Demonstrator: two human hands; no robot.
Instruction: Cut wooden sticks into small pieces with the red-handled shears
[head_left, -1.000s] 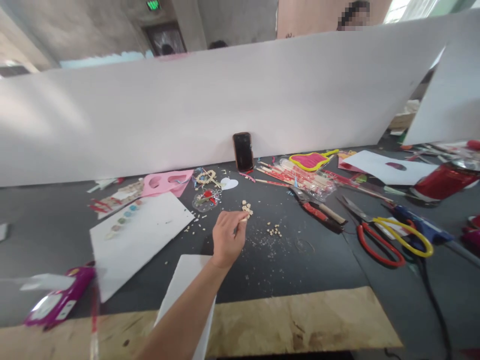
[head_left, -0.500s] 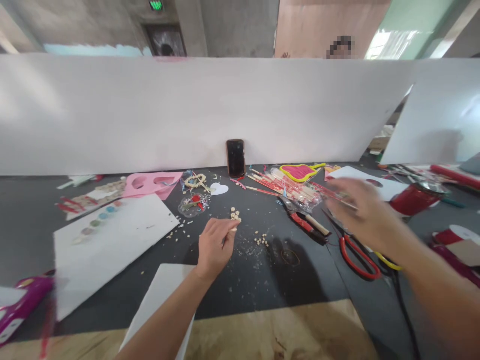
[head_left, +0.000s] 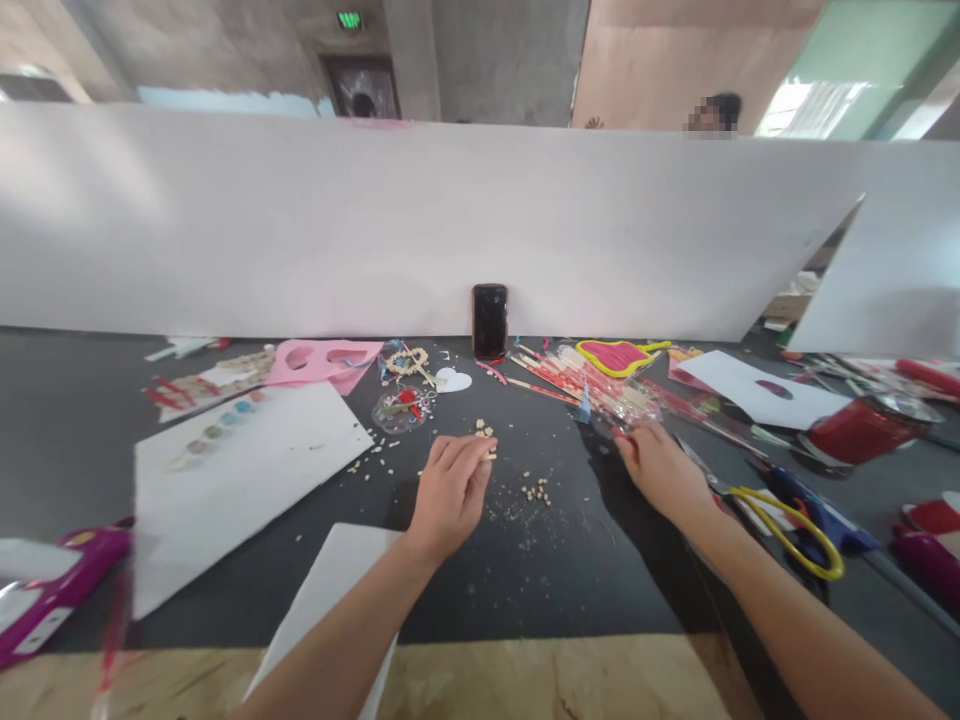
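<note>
Watching from far away, I make the loose pale bits (head_left: 536, 491) my clock's middle. Close by, a white board (head_left: 337, 570) lies at eight. At nine, my left hand (head_left: 448, 495) makes a tiny pinch on a pale knobbly piece (head_left: 484, 430), which pokes out at ten. At three, my right hand (head_left: 665, 475) curls low beside the scissors (head_left: 829, 571); I can't tell if it holds anything. Farther off, red sticks (head_left: 555, 380) lie at twelve and a phone (head_left: 490, 320) stands at eleven. I think this step is holding the piece steady; the next move calls for a gentle pinch.
</note>
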